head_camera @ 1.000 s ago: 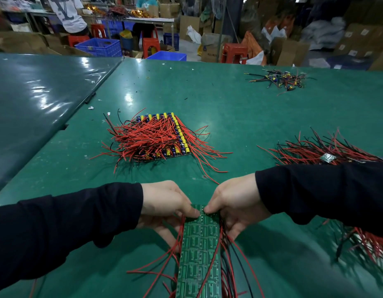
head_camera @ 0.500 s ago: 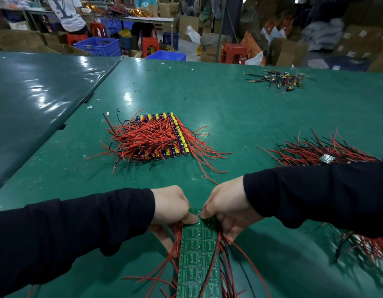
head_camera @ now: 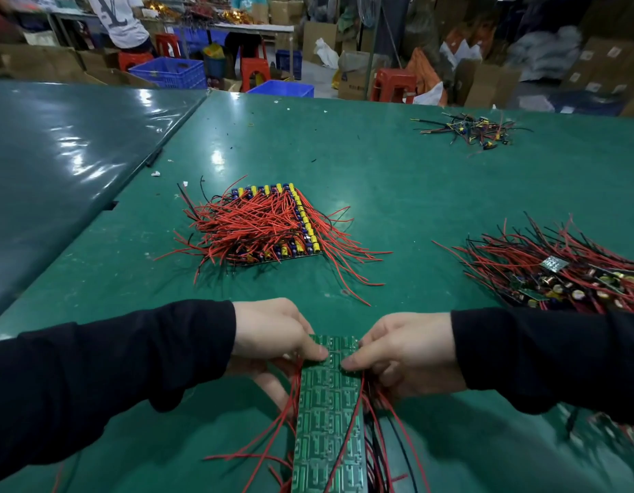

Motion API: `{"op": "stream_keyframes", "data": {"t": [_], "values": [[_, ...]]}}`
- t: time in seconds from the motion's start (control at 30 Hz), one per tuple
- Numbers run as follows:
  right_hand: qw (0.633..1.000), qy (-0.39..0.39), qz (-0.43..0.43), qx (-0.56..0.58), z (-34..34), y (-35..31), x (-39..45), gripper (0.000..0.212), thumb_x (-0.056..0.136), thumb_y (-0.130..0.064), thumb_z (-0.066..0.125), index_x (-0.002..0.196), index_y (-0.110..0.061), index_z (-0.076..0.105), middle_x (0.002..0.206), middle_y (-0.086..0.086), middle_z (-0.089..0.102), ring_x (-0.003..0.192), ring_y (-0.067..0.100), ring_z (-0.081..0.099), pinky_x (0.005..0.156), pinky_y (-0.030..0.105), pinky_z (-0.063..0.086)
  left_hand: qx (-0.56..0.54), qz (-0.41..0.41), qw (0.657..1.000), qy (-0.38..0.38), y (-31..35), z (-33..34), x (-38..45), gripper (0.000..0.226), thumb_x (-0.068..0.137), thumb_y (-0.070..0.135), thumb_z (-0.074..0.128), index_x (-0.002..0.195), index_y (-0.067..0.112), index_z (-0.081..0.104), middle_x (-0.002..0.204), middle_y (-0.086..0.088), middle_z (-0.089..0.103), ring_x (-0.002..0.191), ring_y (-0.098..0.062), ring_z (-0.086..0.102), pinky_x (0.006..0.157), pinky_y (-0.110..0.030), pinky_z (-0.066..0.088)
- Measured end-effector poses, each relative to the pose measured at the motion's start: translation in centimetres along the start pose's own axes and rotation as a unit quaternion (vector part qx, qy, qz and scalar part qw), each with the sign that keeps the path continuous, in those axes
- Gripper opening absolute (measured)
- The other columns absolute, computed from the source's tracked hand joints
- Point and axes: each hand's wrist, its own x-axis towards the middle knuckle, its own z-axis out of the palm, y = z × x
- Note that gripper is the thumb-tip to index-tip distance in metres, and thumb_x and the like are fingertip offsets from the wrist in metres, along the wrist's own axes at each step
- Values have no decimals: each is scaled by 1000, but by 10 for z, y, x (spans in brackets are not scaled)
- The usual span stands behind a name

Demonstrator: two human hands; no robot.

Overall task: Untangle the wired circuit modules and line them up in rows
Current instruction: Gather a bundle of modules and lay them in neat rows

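A long row of green circuit modules [head_camera: 328, 421], solder side up, runs from the bottom edge toward me, with red and black wires spilling from both sides. My left hand [head_camera: 273, 336] grips its far end from the left, thumb on top and fingers under. My right hand [head_camera: 404, 350] pinches the same end from the right. An arranged block of modules [head_camera: 273, 225] with yellow parts and red wires lies farther out at centre. A tangled heap of wired modules [head_camera: 557, 268] sits at the right.
A small pile of mixed wire scraps [head_camera: 475, 131] lies at the far right of the green table [head_camera: 397, 193]. A second glossy table [head_camera: 59, 165] adjoins on the left. Beyond the far edge are stools, blue crates, boxes and a standing person [head_camera: 116, 19].
Both hands drew the far end of the green row slightly toward me, and my thumbs now sit farther onto the boards. The other piles stayed put.
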Motion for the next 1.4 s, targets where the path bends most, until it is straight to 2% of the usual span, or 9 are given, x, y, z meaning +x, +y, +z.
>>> {"op": "stream_keyframes", "data": {"t": [0.1,0.23,0.47,0.63,0.7,0.8,1.13,1.3,1.4], "values": [[1000,3,-12,4,2,1,-2,36,93,-8,55,57,-9,52,40,-2,41,33,9,43,64,35,52,-9,9,1000,-1,-2,1,0,27,89,2,60,112,-8,53,88,-17,58,59,-18,59,52,-38,58],[998,34,-8,-43,8,0,-3,25,94,-9,55,69,-4,50,44,4,50,38,16,54,45,25,51,3,20,999,36,-4,5,-1,32,88,0,61,117,-7,49,82,-14,52,53,-15,55,53,-39,56],[998,38,-8,-47,11,-7,-6,29,93,-9,55,67,-4,45,35,1,49,33,16,55,37,22,48,14,32,998,58,-3,7,-3,36,88,3,61,120,-4,46,74,-7,44,53,-13,54,58,-43,57],[997,60,-2,-56,13,-11,-7,18,92,-7,56,78,0,48,40,6,54,36,20,57,43,31,55,-8,22,999,44,-4,5,-1,40,89,2,59,125,-6,45,93,-14,51,70,-22,56,62,-48,56],[996,73,3,-53,15,-13,-7,15,91,-6,56,81,1,50,42,7,56,37,20,57,44,34,55,-17,22,999,22,-4,4,-2,28,91,6,58,116,-6,52,97,-19,55,70,-23,57,63,-48,56],[995,87,5,-56,17,-14,-7,13,90,-5,57,81,1,49,40,7,55,35,20,56,43,35,54,-14,32,999,-7,-3,4,-4,11,92,8,57,95,-2,60,79,-17,60,57,-21,58,61,-43,57],[996,34,-2,-85,11,-16,-6,12,91,-4,56,95,7,55,59,16,61,43,25,60,46,30,54,-3,30,999,-17,-3,2,-5,8,91,1,55,90,-2,63,74,-16,63,51,-19,60,57,-40,58],[992,79,3,-97,16,-15,-4,14,90,-1,58,91,7,46,62,20,55,44,28,57,50,39,53,30,25,998,48,-4,7,-2,14,89,3,61,101,-2,56,72,-12,55,49,-17,54,54,-41,57],[990,100,4,-102,16,-15,0,17,88,0,60,86,5,44,52,16,55,41,26,56,48,39,54,47,25,996,71,-4,9,-1,9,89,4,62,89,2,53,60,-7,53,45,-17,53,53,-40,56]]}}
